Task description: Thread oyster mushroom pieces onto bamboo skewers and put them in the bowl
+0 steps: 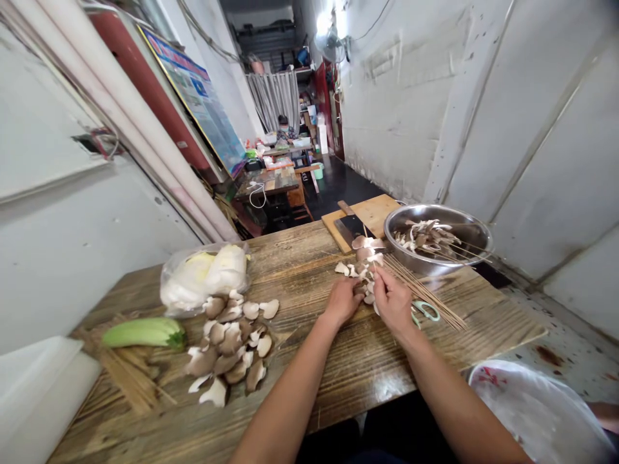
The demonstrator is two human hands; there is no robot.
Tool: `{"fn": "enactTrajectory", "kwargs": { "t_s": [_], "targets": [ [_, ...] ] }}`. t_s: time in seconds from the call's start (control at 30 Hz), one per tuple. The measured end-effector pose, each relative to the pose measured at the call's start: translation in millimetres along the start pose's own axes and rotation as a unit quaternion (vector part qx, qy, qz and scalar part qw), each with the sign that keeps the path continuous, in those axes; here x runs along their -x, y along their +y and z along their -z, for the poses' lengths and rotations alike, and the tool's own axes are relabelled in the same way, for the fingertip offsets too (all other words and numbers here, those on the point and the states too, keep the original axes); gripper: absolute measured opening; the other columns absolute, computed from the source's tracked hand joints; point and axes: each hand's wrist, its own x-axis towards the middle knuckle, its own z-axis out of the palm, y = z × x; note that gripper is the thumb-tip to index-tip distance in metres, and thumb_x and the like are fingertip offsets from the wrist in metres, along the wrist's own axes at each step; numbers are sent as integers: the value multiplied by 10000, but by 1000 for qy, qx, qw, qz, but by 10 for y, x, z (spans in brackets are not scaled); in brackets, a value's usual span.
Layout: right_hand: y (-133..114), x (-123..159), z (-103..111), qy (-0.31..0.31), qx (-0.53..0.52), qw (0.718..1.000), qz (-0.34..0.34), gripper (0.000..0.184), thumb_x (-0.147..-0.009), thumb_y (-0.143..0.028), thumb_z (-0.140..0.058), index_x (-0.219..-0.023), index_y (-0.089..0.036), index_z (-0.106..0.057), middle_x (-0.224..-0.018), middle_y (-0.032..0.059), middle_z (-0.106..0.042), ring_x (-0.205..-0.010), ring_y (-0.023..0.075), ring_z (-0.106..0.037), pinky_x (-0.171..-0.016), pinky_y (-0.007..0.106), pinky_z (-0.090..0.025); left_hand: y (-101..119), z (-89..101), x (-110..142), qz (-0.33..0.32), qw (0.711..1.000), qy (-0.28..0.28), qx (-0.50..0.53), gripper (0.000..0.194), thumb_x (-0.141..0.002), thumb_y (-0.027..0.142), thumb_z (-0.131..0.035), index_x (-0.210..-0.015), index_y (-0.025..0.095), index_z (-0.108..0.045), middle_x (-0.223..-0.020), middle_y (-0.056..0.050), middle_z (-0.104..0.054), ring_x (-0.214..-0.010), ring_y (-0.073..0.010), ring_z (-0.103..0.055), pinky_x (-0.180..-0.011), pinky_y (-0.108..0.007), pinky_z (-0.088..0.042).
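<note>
On the brown wooden table (294, 261), a small cluster of grey-brown mushroom pieces with white undersides (370, 243) lies right of centre, just short of the board at the far edge, and the person's two hands work at its near side. The left hand (343, 299) has its fingers curled inward against the pieces, though what they grip, if anything, cannot be told. The right hand (394, 299) brings thumb and fingertips together at the pieces; whether they pinch flesh or a thin stick is too small to tell. Such soft caps probably tear easily, so a light pinch near the thick base, with the other hand steadying from the side, would serve best. Counted, there are one pale wooden cutting board (382, 209) and one dark-bladed cleaver (355, 229) on it, one round steel bowl (425, 263) by the far right corner, one pair of green-handled scissors (428, 311) beside the right wrist, one long green squash (140, 333) and one clear plastic bag of pale contents (206, 280) toward the left edge. The thin brown sticks (425, 290) and the loose mushroom pile (229, 351) overlap too much to count.
</note>
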Motion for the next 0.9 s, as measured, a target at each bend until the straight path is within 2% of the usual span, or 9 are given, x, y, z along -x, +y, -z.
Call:
{"fn": "enactTrajectory", "kwargs": {
  "t_s": [0.13, 0.27, 0.43, 0.6, 0.73, 0.83, 0.9],
  "targets": [
    [4, 43, -32, -18, 5, 1000, 7, 289, -883, -243, -420, -1057, -178, -642, -953, 76, -709, -815, 186, -670, -728, 277, -515, 18, -22, -66, 25, 999, -30, -10, 204, -656, 167, -613, -847, 179, -683, -804, -60, -655, -814, -202, -560, -730, -287, -393],
    [-6, 56, -44, -32, 2, 999, 18, 289, -887, -229, -417, -1076, -181, -630, -985, 72, -703, -827, 180, -671, -739, 274, -518, -85, -5, -1, 78, 994, -26, 71, 238, -608, 164, -639, -843, 151, -674, -721, -28, -635, -700, -163, -545, -663, -262, -391],
    [-51, 106, -89, -75, -5, 995, 63, 277, -886, -214, -421, -1060, -177, -633, -957, 74, -710, -798, 176, -680, -729, 267, -528, -374, 256, 238, 107, 965, 43, 237, 441, -584, 108, -639, -1024, 133, -630, -837, -42, -656, -717, -137, -552, -679, -246, -410],
    [-69, 221, -169, -185, -6, 975, 123, 290, -887, -198, -413, -1092, -184, -617, -941, 69, -712, -770, 167, -682, -709, 254, -532, -615, 575, 518, 142, 905, 67, 395, 426, -581, 126, -670, -1005, 133, -634, -875, -48, -655, -733, -123, -564, -680, -231, -416],
    [-57, 272, -205, -270, 9, 952, 142, 297, -898, -192, -392, -1104, -177, -605, -906, 71, -712, -733, 165, -677, -677, 252, -526, -648, 708, 649, 125, 849, 50, 511, 612, -588, 120, -692, -1178, 175, -542, -942, -55, -634, -706, -101, -552, -603, -200, -403],
    [-46, 273, -217, -303, 20, 941, 151, 297, -902, -190, -385, -1106, -182, -601, -889, 68, -715, -718, 166, -678, -660, 253, -526, -634, 757, 680, 101, 797, 37, 594, 751, -611, 99, -699, -1295, 240, -421, -895, -25, -626, -654, -80, -544, -598, -197, -413],
    [-40, 271, -227, -304, 20, 939, 159, 293, -899, -192, -392, -1099, -182, -605, -909, 73, -715, -751, 172, -682, -679, 255, -531, -643, 759, 670, 104, 755, 52, 645, 730, -616, 90, -704, -1275, 250, -436, -859, -6, -619, -650, -76, -549, -598, -195, -422]
  ]
}}
